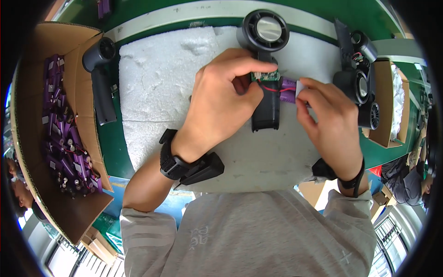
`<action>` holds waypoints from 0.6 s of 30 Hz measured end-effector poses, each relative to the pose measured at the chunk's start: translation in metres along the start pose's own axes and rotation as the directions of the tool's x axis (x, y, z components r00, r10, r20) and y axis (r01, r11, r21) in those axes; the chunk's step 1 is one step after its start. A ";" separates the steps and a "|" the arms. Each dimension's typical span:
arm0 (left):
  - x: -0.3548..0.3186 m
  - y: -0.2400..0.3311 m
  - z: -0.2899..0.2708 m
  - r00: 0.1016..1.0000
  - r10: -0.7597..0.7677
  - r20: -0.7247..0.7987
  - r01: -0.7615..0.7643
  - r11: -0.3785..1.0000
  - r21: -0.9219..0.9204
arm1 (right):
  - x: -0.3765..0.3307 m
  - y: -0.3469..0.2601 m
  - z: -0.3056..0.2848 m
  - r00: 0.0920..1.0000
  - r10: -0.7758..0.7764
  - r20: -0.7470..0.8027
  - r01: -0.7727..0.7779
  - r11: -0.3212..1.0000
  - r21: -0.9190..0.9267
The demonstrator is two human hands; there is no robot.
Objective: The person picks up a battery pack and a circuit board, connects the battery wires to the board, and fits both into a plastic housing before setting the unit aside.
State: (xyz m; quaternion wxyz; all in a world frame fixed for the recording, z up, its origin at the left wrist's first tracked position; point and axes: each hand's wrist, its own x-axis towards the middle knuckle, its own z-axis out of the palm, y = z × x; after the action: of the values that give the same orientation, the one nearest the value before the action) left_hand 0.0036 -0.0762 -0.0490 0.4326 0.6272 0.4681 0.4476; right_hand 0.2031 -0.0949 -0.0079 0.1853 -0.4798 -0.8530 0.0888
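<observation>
A black handheld fan (266, 104) lies on the white foam sheet, its round head with a silver centre pointing away from me. Its handle is uncovered at the upper part, where a green circuit board (266, 75) shows. My left hand (221, 92) has thumb and index finger closed around that board at the handle. Just right of the handle is a purple battery pack (288, 89), joined by red wires. My right hand (330, 108) pinches the pack's outer end, at a white pad (302, 87).
On the left stands a cardboard box (85, 138) holding several purple battery packs. Beside it lies another black fan (102, 81). More black fans (357, 85) sit at the right, next to a carton (387, 104) with white wrapping. The foam sheet (157, 78) covers the green table.
</observation>
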 end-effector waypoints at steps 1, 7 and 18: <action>-0.004 0.005 -0.002 0.999 -0.039 0.005 0.039 0.999 0.002 | -0.002 -0.007 0.000 1.000 -0.011 -0.008 0.011 1.000 -0.015; 0.002 0.017 -0.007 0.998 -0.051 0.028 0.051 0.999 0.007 | 0.003 -0.004 -0.007 0.999 0.038 0.025 -0.039 0.997 0.070; -0.004 0.025 -0.021 0.999 -0.010 0.053 0.008 1.000 0.030 | 0.007 0.004 -0.027 0.973 0.174 0.150 -0.222 0.885 0.410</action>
State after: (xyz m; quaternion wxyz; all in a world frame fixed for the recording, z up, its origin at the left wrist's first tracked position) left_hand -0.0123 -0.0821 -0.0209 0.4376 0.6432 0.4658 0.4218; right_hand 0.2135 -0.0875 0.0172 0.2285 -0.5070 -0.7684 0.3165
